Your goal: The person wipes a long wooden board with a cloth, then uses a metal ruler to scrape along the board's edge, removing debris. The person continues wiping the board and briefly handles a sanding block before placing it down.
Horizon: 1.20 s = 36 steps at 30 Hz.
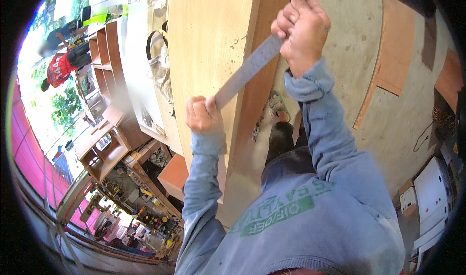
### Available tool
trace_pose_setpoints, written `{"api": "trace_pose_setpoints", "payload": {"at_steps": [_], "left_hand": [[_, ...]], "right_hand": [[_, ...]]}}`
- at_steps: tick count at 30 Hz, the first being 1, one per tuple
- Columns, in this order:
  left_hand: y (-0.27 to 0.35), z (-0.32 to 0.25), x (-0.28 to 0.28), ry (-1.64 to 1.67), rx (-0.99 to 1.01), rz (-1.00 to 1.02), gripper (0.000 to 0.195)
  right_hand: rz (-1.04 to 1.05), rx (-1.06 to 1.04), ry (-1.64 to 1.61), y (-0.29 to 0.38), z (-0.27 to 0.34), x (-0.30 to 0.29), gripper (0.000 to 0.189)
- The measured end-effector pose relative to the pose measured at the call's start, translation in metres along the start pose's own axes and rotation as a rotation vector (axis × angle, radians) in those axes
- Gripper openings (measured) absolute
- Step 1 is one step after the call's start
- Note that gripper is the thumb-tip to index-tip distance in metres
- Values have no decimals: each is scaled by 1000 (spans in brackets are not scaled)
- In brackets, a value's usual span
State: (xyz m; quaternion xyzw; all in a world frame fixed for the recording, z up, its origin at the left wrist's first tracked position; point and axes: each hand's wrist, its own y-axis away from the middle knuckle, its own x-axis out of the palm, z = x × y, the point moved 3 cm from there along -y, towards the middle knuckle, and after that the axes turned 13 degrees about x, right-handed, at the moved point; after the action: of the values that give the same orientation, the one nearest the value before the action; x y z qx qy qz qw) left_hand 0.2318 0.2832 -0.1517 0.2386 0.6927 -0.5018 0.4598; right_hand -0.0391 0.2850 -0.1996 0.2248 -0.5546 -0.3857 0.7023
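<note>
My left hand (204,115) grips the lower end of a flat grey strip (249,69). At its upper end, my right hand (304,34) is closed around the same strip. The strip slants straight between both fists, across the edge of a large light wood-veneer piece (204,38). Chipped, dark spots mark the veneer near that edge. Below it runs a reddish-brown side (247,125). Whether the strip is metal or an abrasive sheet cannot be settled from this view.
An L-shaped plywood offcut (397,45) lies on the concrete floor (342,74) to the right. Wooden shelf units (109,56) and a tool-covered bench (145,202) stand at left. Clear plastic wrapping (160,64) lies beyond the veneer piece. A person in a red shirt (60,69) is farther off.
</note>
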Motion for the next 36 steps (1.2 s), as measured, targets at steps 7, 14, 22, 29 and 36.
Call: {"api": "trace_pose_setpoints", "payload": {"at_steps": [7, 14, 22, 29, 36], "left_hand": [[-14, 18, 16, -81, -181, 95, 34], [-32, 22, 23, -110, -235, 145, 37], [-42, 32, 35, -136, -166, 90, 38], [-32, 18, 16, 18, 13, 18, 24], [-50, 38, 34, -36, -213, 171, 29]], "right_hand": [[78, -180, -74, -28, 8, 9, 24], [98, -189, -143, -27, 24, 20, 17], [107, -197, -52, -57, 27, 25, 23], [69, -195, -73, -13, 18, 2, 21], [198, -340, -97, -17, 49, 24, 21]]}}
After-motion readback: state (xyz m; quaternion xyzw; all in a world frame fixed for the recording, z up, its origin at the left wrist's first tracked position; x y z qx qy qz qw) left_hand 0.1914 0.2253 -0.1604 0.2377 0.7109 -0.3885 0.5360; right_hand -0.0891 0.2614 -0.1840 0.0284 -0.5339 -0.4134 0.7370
